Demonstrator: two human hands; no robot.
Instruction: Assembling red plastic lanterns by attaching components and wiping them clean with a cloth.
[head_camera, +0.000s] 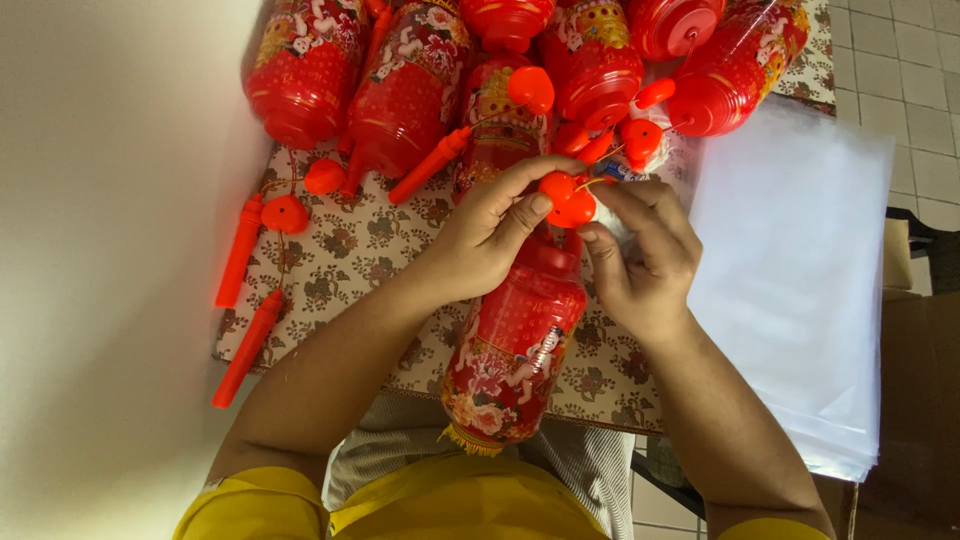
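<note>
A red patterned plastic lantern (512, 345) with a gold fringe lies on my lap and against the table edge. At its top end, my left hand (492, 232) pinches a small orange-red plastic ball (566, 197) between thumb and fingers. My right hand (643, 250) is closed beside it, fingertips touching the same ball and what looks like a thin string or clear wrap; what exactly it holds is hidden.
Several more red lanterns (405, 85) are piled at the far side of a floral tablecloth (345, 255). Orange stick handles (240, 250) and loose balls lie at left. A stack of clear plastic sheets (790, 270) lies at right. A pale wall is at left.
</note>
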